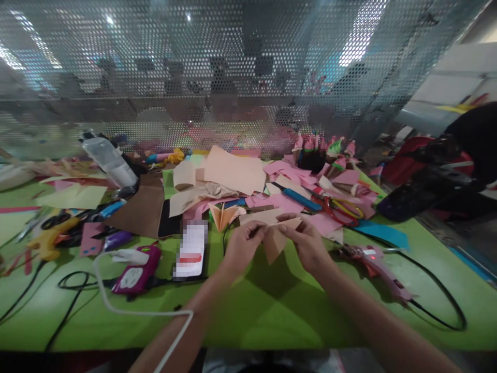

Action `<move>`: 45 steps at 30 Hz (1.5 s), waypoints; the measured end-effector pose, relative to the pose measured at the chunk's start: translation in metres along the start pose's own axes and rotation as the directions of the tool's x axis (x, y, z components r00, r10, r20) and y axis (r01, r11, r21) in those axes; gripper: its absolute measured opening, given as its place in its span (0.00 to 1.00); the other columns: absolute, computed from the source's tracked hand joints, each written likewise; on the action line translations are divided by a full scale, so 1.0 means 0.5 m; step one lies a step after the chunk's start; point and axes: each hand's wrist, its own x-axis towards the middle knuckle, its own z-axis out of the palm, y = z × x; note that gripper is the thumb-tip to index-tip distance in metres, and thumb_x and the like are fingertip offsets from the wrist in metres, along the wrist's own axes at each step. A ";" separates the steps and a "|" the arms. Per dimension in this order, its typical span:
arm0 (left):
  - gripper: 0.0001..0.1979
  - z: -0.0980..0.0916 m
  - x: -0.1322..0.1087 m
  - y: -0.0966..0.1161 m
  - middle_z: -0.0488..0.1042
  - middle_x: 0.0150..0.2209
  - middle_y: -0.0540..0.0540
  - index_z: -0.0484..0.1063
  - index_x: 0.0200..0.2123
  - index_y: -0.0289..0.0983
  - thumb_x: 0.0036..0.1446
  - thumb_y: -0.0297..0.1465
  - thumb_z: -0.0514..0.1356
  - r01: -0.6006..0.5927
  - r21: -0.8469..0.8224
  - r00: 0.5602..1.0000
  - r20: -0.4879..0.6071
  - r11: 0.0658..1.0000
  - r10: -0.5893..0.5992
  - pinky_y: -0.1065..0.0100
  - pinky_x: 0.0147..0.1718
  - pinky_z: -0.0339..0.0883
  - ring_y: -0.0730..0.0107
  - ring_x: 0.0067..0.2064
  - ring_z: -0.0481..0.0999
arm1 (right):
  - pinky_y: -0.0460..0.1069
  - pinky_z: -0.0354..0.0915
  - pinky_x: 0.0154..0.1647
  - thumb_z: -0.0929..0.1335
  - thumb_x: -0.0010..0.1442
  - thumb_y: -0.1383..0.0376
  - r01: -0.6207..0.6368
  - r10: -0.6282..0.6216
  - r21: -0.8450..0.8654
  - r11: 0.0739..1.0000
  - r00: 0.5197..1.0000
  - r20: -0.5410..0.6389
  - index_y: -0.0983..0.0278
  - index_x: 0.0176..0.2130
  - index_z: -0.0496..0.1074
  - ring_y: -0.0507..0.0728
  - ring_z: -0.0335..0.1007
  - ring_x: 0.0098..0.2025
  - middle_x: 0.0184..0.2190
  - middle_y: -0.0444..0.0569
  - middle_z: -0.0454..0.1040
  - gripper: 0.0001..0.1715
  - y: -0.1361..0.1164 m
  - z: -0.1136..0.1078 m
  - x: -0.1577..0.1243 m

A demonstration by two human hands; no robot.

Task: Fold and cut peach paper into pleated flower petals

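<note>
Between my two hands is a folded piece of tan paper (274, 243), its pointed end hanging down over the green table. My left hand (244, 243) pinches its left side, fingers closed. On the other side my right hand (308, 241) grips the upper right edge between thumb and fingers. Just beyond my left hand stands a folded orange paper piece (222, 216) with pointed tips. A phone (192, 251) with a lit screen lies left of my hands. To the right rests a pink glue gun (382, 269) with a red light on.
The green table (295, 316) carries paper scraps, a blue-handled cutter (301, 199), red-handled scissors (337, 212), a yellow glue gun (54, 238), and a purple power adapter (137, 269) with a white cable crossing my left forearm. A clear bottle (111, 158) leans near the perforated metal screen (217, 67).
</note>
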 end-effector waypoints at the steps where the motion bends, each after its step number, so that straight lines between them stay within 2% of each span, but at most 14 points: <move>1: 0.10 0.001 -0.001 0.000 0.79 0.34 0.45 0.77 0.33 0.35 0.58 0.34 0.58 -0.014 0.019 1.000 0.000 1.000 0.014 0.67 0.39 0.68 0.65 0.38 0.76 | 0.47 0.60 0.29 0.80 0.40 0.58 -0.004 0.005 -0.007 1.000 1.000 0.016 0.60 0.30 0.78 0.52 0.66 0.27 0.24 0.42 0.74 0.17 0.002 0.002 0.000; 4: 0.10 0.000 -0.001 -0.001 0.81 0.35 0.45 0.78 0.35 0.36 0.58 0.32 0.58 -0.049 0.075 0.999 0.011 0.996 0.049 0.68 0.38 0.68 0.65 0.37 0.77 | 0.48 0.61 0.31 0.80 0.39 0.58 0.040 -0.039 -0.028 0.999 0.999 0.011 0.61 0.25 0.77 0.53 0.67 0.28 0.23 0.44 0.75 0.14 0.004 0.004 0.003; 11: 0.11 -0.007 0.004 -0.006 0.80 0.33 0.46 0.78 0.33 0.36 0.59 0.34 0.57 -0.113 0.125 0.994 0.009 0.986 0.112 0.68 0.37 0.68 0.65 0.36 0.77 | 0.48 0.60 0.31 0.79 0.40 0.57 0.102 -0.102 -0.013 0.995 0.989 -0.108 0.60 0.26 0.77 0.52 0.65 0.28 0.23 0.42 0.73 0.13 -0.008 -0.011 0.013; 15: 0.10 -0.015 0.010 -0.007 0.79 0.32 0.47 0.79 0.32 0.36 0.57 0.34 0.60 -0.057 0.102 0.997 -0.039 0.993 0.062 0.68 0.36 0.67 0.66 0.35 0.76 | 0.48 0.61 0.31 0.78 0.42 0.57 0.160 -0.158 -0.002 0.987 0.969 -0.190 0.61 0.26 0.77 0.51 0.64 0.27 0.23 0.42 0.73 0.13 -0.025 -0.039 0.029; 18: 0.11 -0.024 0.018 -0.007 0.76 0.29 0.48 0.79 0.32 0.36 0.54 0.37 0.62 0.026 -0.001 0.994 -0.106 1.000 -0.026 0.69 0.32 0.68 0.68 0.32 0.73 | 0.47 0.62 0.32 0.79 0.41 0.55 0.195 -0.180 0.029 0.980 0.946 -0.271 0.60 0.27 0.76 0.51 0.66 0.28 0.25 0.43 0.74 0.16 -0.034 -0.056 0.040; 20: 0.13 -0.026 0.021 -0.006 0.73 0.27 0.49 0.79 0.32 0.36 0.52 0.40 0.64 0.083 -0.086 0.986 -0.135 0.993 -0.094 0.70 0.29 0.68 0.71 0.29 0.71 | 0.48 0.63 0.33 0.78 0.43 0.53 0.144 -0.140 0.006 0.990 0.971 -0.194 0.60 0.31 0.77 0.52 0.68 0.30 0.28 0.44 0.76 0.18 -0.032 -0.050 0.036; 22: 0.15 -0.023 0.020 -0.005 0.72 0.26 0.50 0.79 0.33 0.35 0.51 0.42 0.65 0.115 -0.165 0.978 -0.155 0.979 -0.141 0.70 0.29 0.69 0.72 0.28 0.70 | 0.49 0.63 0.34 0.76 0.47 0.51 0.064 -0.066 -0.073 0.995 0.997 -0.031 0.60 0.37 0.77 0.54 0.70 0.33 0.32 0.46 0.77 0.21 -0.022 -0.031 0.024; 24: 0.15 -0.016 0.017 -0.005 0.73 0.28 0.49 0.79 0.34 0.35 0.51 0.42 0.65 0.113 -0.228 0.973 -0.170 0.967 -0.154 0.69 0.31 0.71 0.72 0.30 0.71 | 0.51 0.64 0.36 0.75 0.47 0.51 0.019 -0.002 -0.162 0.987 0.994 0.109 0.61 0.38 0.75 0.56 0.70 0.35 0.34 0.48 0.77 0.22 -0.005 -0.008 0.008; 26: 0.14 -0.009 0.013 -0.005 0.75 0.31 0.48 0.79 0.34 0.35 0.51 0.41 0.65 0.095 -0.248 0.974 -0.175 0.964 -0.141 0.68 0.34 0.72 0.71 0.32 0.73 | 0.52 0.65 0.37 0.76 0.45 0.52 -0.003 0.040 -0.208 0.978 0.984 0.173 0.62 0.37 0.74 0.58 0.71 0.36 0.34 0.48 0.77 0.22 0.011 0.008 -0.003; 30: 0.12 -0.006 0.008 -0.002 0.75 0.31 0.47 0.78 0.32 0.36 0.53 0.39 0.63 0.102 -0.231 0.986 -0.108 0.968 -0.130 0.69 0.34 0.72 0.71 0.32 0.74 | 0.52 0.65 0.37 0.76 0.46 0.54 -0.010 0.040 -0.274 0.962 0.994 0.102 0.62 0.32 0.75 0.59 0.71 0.35 0.31 0.47 0.77 0.18 0.024 0.002 -0.001; 33: 0.11 -0.011 0.010 0.001 0.75 0.28 0.49 0.77 0.30 0.35 0.52 0.38 0.64 0.138 -0.272 0.986 -0.056 0.952 -0.159 0.69 0.33 0.71 0.73 0.30 0.74 | 0.52 0.65 0.34 0.76 0.44 0.53 -0.037 0.049 -0.241 0.970 0.998 0.044 0.62 0.29 0.75 0.58 0.71 0.31 0.28 0.46 0.77 0.17 0.015 -0.012 0.007; 36: 0.09 -0.015 0.013 0.004 0.74 0.26 0.50 0.75 0.30 0.35 0.50 0.35 0.65 0.153 -0.336 0.982 -0.052 0.929 -0.180 0.69 0.34 0.72 0.74 0.28 0.74 | 0.51 0.66 0.33 0.78 0.41 0.53 -0.055 0.061 -0.177 0.983 0.998 0.028 0.61 0.30 0.76 0.57 0.71 0.30 0.28 0.46 0.78 0.19 0.001 -0.014 0.007; 39: 0.08 -0.017 0.014 0.006 0.73 0.24 0.50 0.74 0.27 0.35 0.48 0.34 0.66 0.145 -0.331 0.985 -0.038 0.933 -0.166 0.69 0.33 0.73 0.74 0.28 0.73 | 0.51 0.67 0.35 0.78 0.39 0.52 -0.041 0.045 -0.169 0.985 0.999 0.018 0.61 0.32 0.78 0.57 0.72 0.32 0.30 0.46 0.79 0.21 -0.007 -0.007 0.004; 45: 0.10 -0.016 0.008 0.013 0.74 0.26 0.49 0.74 0.28 0.35 0.53 0.36 0.62 0.164 -0.314 0.986 0.013 0.935 -0.168 0.68 0.34 0.72 0.73 0.29 0.74 | 0.50 0.66 0.32 0.78 0.41 0.52 -0.062 0.062 -0.139 0.988 0.998 -0.004 0.60 0.31 0.79 0.56 0.72 0.30 0.30 0.46 0.80 0.19 -0.003 -0.005 0.001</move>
